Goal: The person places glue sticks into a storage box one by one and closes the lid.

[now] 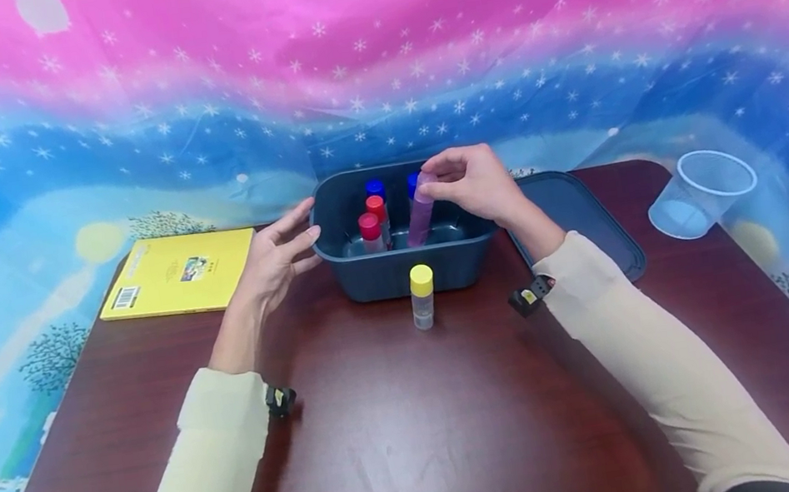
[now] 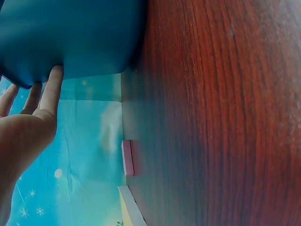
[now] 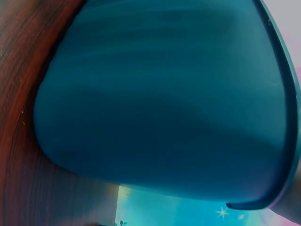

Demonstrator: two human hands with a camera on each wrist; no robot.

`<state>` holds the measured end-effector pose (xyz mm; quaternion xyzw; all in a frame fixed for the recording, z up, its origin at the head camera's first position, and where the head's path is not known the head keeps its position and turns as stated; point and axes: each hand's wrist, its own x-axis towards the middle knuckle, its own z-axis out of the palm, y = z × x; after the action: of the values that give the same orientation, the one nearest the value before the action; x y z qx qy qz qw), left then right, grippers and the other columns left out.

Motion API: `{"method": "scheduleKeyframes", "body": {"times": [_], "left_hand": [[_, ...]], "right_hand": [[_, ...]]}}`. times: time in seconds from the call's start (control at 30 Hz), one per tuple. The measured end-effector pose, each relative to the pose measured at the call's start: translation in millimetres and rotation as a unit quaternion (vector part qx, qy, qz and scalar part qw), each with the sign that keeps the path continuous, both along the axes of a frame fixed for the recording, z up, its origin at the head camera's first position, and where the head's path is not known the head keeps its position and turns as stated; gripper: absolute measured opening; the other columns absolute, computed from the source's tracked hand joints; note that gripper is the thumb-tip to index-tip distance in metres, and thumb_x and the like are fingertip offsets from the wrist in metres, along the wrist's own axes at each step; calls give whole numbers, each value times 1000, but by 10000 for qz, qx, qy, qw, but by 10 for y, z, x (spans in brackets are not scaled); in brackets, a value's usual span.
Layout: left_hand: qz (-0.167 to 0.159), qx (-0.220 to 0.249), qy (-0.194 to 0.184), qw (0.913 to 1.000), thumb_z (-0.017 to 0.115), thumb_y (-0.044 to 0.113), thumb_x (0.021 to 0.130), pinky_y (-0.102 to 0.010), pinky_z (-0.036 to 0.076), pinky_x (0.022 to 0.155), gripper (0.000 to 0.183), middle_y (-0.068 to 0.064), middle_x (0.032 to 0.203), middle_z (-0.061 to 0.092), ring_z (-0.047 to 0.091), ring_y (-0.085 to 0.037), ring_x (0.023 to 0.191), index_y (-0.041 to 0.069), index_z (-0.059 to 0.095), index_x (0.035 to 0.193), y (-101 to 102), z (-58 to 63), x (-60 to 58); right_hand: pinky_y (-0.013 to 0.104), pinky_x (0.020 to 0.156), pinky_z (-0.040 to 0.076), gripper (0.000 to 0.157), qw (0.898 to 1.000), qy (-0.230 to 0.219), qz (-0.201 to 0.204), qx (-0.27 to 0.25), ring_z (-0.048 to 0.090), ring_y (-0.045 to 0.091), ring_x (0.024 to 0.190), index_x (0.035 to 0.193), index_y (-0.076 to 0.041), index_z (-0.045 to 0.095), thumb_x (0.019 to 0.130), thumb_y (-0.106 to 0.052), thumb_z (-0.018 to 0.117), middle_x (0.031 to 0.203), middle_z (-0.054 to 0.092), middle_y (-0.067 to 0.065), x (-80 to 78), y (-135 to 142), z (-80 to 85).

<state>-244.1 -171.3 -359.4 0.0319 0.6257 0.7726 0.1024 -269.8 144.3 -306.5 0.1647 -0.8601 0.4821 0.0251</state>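
A dark blue-grey plastic bin stands at the back of the table. My left hand touches its left end, fingers fairly straight and thumb at the rim; the left wrist view shows fingertips against the outer wall. Over the bin's right half, my right hand pinches the top of a slim purple tube, whose lower end reaches down inside. Also in the bin are red-capped bottles and blue-capped bottles. A clear bottle with a yellow cap stands upright before the bin.
A dark lid lies right of the bin, partly behind my right forearm. Farther right is a clear plastic cup. A yellow book lies at the left, and a small pink block shows in the left wrist view.
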Motion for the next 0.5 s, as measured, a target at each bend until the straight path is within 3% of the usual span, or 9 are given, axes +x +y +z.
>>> {"method": "scheduleKeyframes", "body": {"times": [0.5], "left_hand": [[9, 112, -5, 9999, 66, 8, 98, -34, 59, 88, 60, -8, 159, 39, 43, -36, 140, 10, 45, 154, -15, -18, 0]], "right_hand": [[43, 92, 55, 32, 9988, -225, 141, 414, 68, 28, 103, 120, 0, 71, 92, -15, 77, 113, 71, 16, -67, -153, -46]]}}
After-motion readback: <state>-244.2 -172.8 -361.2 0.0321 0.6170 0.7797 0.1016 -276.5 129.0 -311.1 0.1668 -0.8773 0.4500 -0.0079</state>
